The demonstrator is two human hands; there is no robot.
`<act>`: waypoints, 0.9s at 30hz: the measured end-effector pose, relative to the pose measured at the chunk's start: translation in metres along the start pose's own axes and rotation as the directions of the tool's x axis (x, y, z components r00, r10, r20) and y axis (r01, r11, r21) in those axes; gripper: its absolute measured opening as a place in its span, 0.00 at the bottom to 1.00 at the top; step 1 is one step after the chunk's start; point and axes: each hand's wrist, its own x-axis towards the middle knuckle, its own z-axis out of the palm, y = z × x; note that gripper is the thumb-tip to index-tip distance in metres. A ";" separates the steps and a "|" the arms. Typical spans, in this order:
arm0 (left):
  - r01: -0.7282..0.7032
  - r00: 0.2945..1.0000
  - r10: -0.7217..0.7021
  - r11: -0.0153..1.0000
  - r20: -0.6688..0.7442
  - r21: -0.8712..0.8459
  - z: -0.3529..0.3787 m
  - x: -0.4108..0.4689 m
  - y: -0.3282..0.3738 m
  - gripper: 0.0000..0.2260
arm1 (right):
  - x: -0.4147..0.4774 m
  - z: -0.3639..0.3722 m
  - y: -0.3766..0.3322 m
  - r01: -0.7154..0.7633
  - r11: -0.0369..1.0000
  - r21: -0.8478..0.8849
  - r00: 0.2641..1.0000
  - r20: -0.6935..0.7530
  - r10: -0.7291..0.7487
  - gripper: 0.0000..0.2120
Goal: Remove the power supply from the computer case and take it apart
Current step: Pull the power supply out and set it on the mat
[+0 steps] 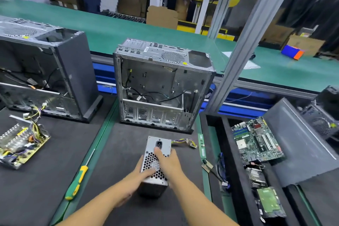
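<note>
Power supply (150,158) sits on the dark surface (117,152), just before the open computer case (157,82). We note the right hand (170,165) gripping its right edge. The left hand (135,178) is blurred and apparently clasps the left side.

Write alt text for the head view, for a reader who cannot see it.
The left hand and the right hand hold a grey power supply standing on end on a black mat, in front of an open case with loose cables inside. A green and yellow screwdriver lies to its left.
</note>
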 end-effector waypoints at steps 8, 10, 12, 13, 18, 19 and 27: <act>0.144 0.965 -0.172 0.979 -0.198 -0.147 -0.049 0.001 0.010 0.18 | -0.004 0.023 -0.005 0.012 0.990 -0.142 0.999 0.046 -0.006 0.24; 0.163 0.954 -0.192 0.977 -0.230 -0.139 -0.042 0.003 0.002 0.19 | -0.003 0.018 -0.003 0.020 0.991 -0.129 0.998 0.061 -0.013 0.24; 0.182 0.956 -0.206 0.975 -0.210 -0.128 -0.029 0.005 -0.005 0.21 | -0.003 0.010 0.003 0.031 0.995 -0.094 0.998 0.050 -0.026 0.22; 0.188 0.954 -0.211 0.975 -0.215 -0.119 -0.025 0.006 -0.009 0.24 | -0.004 0.006 0.005 0.036 0.997 -0.068 0.998 0.047 -0.033 0.20; 0.230 0.915 -0.249 0.968 -0.319 -0.097 -0.008 0.016 -0.011 0.41 | -0.007 -0.031 0.020 0.065 0.998 -0.016 0.993 0.100 -0.063 0.23; 0.239 0.903 -0.246 0.969 -0.352 -0.064 -0.002 0.017 -0.010 0.43 | -0.007 -0.040 0.025 0.063 0.997 -0.033 0.994 0.093 -0.060 0.26; 0.292 0.870 -0.131 0.914 -0.476 0.282 0.028 0.039 -0.003 0.25 | -0.007 -0.096 0.062 0.259 0.949 -0.181 0.962 -0.042 -0.270 0.23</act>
